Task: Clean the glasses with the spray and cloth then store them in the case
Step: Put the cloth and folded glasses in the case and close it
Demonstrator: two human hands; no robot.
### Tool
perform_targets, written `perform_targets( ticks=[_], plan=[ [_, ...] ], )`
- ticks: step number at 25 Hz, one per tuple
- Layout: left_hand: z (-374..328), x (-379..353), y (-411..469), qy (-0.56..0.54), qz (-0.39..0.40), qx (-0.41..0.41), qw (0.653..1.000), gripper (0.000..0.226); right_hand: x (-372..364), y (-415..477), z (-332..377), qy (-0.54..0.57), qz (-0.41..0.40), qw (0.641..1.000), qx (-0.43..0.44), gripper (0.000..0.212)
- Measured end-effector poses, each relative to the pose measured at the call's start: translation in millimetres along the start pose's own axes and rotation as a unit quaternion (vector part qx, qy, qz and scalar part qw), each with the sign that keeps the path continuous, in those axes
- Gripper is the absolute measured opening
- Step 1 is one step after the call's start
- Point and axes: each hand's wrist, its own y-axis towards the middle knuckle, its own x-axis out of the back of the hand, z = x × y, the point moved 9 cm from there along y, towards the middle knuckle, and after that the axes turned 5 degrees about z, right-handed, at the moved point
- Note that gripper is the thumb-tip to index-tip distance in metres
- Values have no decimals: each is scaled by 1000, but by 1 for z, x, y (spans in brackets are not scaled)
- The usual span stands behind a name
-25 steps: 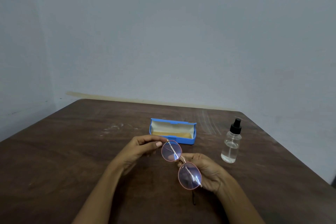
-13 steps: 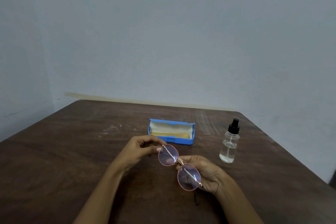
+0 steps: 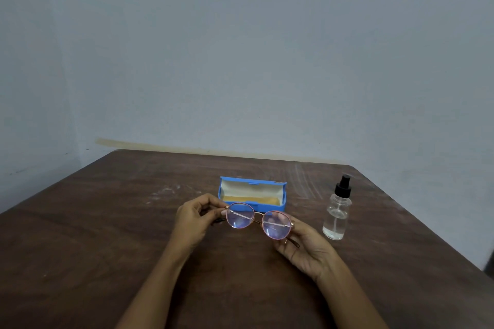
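Pink-rimmed glasses (image 3: 258, 222) are up off the counter (image 3: 107, 235), held roughly level between both hands, round lenses facing the camera. A pale bar shows across each lens.

L hand (image 3: 193, 222): grip pinching the frame's left edge w/ thumb and fingertips. R hand (image 3: 302, 246): palm up, grip curled round the other lens from below, rim grasped.

Glasses sit on the near side of the case (image 3: 252, 182), mid-counter. Case is blue, lid open and standing up, cream inside. There's a tan layer in the bottom, cloth or lining, can't tell.

Bottle (image 3: 337, 215) is upright to the right of the case, clear w/ black pump top, near the R hand but apart from it. Counter is dark wood w/ pale scuffs, and a grey-blue wall (image 3: 240, 48) rises behind.
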Motion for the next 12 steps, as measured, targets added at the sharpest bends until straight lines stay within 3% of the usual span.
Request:
perform_targets(
  ticks=[8, 12],
  plan=[
    [7, 11, -1, -6, -62, 11, 998, 18, 3, 5, 25, 6, 14, 991, 131, 20],
    [8, 15, -2, 11, -86, 13, 996, 15, 11, 6, 31, -16, -21, 983, 181, 17]
  ],
)
